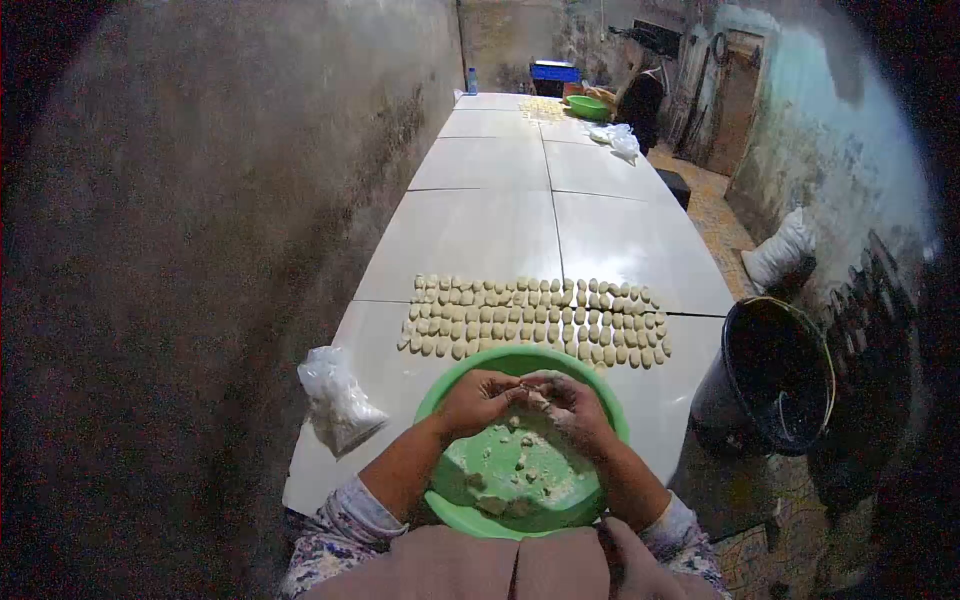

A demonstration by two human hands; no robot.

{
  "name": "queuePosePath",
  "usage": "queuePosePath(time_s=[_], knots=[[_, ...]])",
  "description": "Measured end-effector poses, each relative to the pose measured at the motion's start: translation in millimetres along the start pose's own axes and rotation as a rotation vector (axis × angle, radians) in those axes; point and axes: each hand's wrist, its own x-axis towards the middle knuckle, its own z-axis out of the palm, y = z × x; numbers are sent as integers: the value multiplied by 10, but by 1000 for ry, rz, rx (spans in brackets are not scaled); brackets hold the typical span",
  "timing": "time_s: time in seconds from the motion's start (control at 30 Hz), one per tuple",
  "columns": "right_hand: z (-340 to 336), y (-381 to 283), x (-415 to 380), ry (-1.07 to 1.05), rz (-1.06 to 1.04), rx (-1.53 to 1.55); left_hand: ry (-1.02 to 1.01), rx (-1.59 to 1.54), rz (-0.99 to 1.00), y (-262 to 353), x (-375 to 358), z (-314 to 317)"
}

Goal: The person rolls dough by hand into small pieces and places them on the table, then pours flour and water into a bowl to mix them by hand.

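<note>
Both my hands meet over a green basin [440,507] at the table's near end. The fingertips of my left hand [478,402] are pinched together and touch those of my right hand [565,402]. My right fingers are closed too and look coated with white flour or dough. Whatever lies between the fingertips is too small to make out. Inside the basin are small crumbs of dough [527,440], a dusting of flour and a larger flat dough piece [491,505]. Just beyond the rim, small oval dough pieces [527,313] lie in several rows on the white table.
A clear plastic bag of white powder [338,400] rests left of the basin. Off the table's right side stands a dark bucket [710,400]. At the far end, another person [640,105] is beside a green basin [588,108], more dough pieces [542,109] and a blue crate [555,72].
</note>
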Motion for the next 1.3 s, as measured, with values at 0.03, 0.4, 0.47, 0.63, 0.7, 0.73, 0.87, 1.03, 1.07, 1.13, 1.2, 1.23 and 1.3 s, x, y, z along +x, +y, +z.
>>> queuePosePath(time_s=[0.03, 0.4, 0.47, 0.63, 0.7, 0.73, 0.87, 1.03, 1.07, 1.13, 1.2, 1.23, 1.3], knots=[[0, 33, 1, -5, -6, 66, -2, 19, 5, -33, 8, -2], [-66, 133, 14, 92, -109, -420, -81, -259, -111, -228, 43, 17], [-61, 178, 29, 82, -103, -299, -64, -139, -121, -207, 49, 2], [-38, 41, 21, 64, -132, -229, -13, -51, -10, -222, 54, -12], [5, 17, -2, 86, -117, -184, -8, -49, 3, -219, 62, -15], [12, 13, -11, 108, -99, -139, -19, -92, -3, -215, 61, -12], [-62, 154, 26, 125, -179, -354, -16, -128, -73, -222, 72, 8], [-66, 187, 1, 103, -259, -317, 31, -163, -243, -109, 55, -63], [-59, 198, 3, 116, -275, -346, 29, -163, -244, -114, 48, -54], [-16, 139, 10, 141, -310, -407, -1, -288, -126, -95, 42, -39], [-36, 53, -12, 123, -353, -549, -12, -331, -191, -89, 48, -22], [-42, 65, -4, 112, -362, -563, -45, -332, -185, -121, 54, -25], [-47, 96, -5, 80, -429, -630, -78, -334, -180, -163, 57, -34]])
